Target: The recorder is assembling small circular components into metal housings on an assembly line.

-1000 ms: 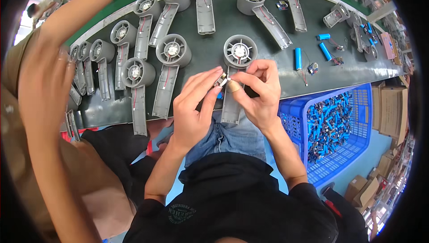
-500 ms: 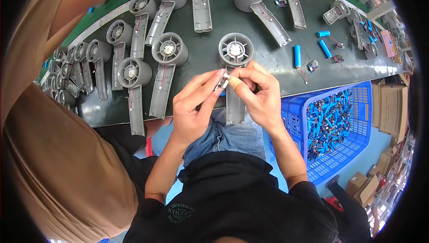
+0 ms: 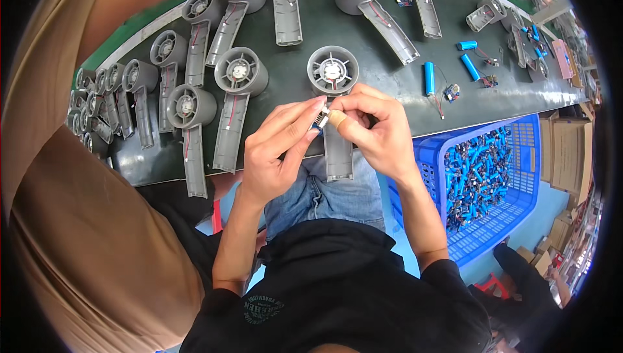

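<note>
A small circuit board with a white part and a blue edge is pinched between the thumb and fingers of my left hand. At the board's right end, my right hand is closed, thumb against forefinger; whatever lies between those fingertips is hidden. A tan wrap covers part of the right thumb. Just beyond and beneath both hands lies a grey fan housing with a round grille. Its open, trough-like handle points toward me and overhangs the table edge, partly covered by my hands.
Several similar grey fan housings lie across the dark table. Blue battery cells with wired boards rest at the right. A blue crate full of cells and boards stands beside my right arm. Another person's brown-clad body is close on the left.
The board has tilted slightly in my fingers, showing more of its blue edge. Both hands stay together on it. The whole view has shifted a little.
</note>
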Demonstrator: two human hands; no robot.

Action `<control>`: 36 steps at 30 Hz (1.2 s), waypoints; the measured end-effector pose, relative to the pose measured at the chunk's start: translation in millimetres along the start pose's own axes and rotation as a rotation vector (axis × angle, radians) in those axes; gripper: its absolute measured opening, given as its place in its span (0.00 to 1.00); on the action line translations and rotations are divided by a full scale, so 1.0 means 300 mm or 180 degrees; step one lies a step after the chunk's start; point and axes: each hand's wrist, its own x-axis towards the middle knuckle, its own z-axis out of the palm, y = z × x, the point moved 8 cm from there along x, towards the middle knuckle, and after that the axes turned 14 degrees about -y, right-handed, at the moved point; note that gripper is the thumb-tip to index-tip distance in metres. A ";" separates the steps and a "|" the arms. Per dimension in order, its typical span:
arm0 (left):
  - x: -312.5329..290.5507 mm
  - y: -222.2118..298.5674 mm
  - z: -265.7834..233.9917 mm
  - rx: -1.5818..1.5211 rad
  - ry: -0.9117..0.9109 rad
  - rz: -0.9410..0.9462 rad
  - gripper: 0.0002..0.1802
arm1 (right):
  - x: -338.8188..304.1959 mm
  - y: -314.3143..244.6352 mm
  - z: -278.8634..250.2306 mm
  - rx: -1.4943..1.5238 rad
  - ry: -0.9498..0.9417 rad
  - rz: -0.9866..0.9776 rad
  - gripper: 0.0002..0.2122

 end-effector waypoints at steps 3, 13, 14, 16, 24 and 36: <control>0.005 0.001 0.001 0.0114 -0.0054 0.0097 0.22 | 0.004 0.016 0.004 0.0462 -0.0126 0.0214 0.03; -0.009 -0.008 0.001 0.0061 0.0112 -0.0144 0.20 | -0.013 -0.065 0.005 -0.1100 0.0640 -0.1043 0.06; -0.012 -0.010 0.000 0.0082 0.0097 -0.0171 0.20 | -0.014 -0.075 0.011 -0.1249 0.0644 -0.1203 0.06; -0.012 -0.011 -0.001 0.0101 0.0084 -0.0197 0.20 | -0.007 -0.077 0.011 -0.1264 0.0602 -0.1285 0.07; -0.007 -0.024 0.001 -0.0018 -0.0001 -0.0343 0.18 | -0.005 -0.084 0.022 -0.1633 0.0594 -0.1615 0.08; -0.011 -0.048 -0.003 -0.0419 -0.0136 -0.0549 0.18 | -0.001 -0.101 0.025 -0.1759 0.0605 -0.1723 0.09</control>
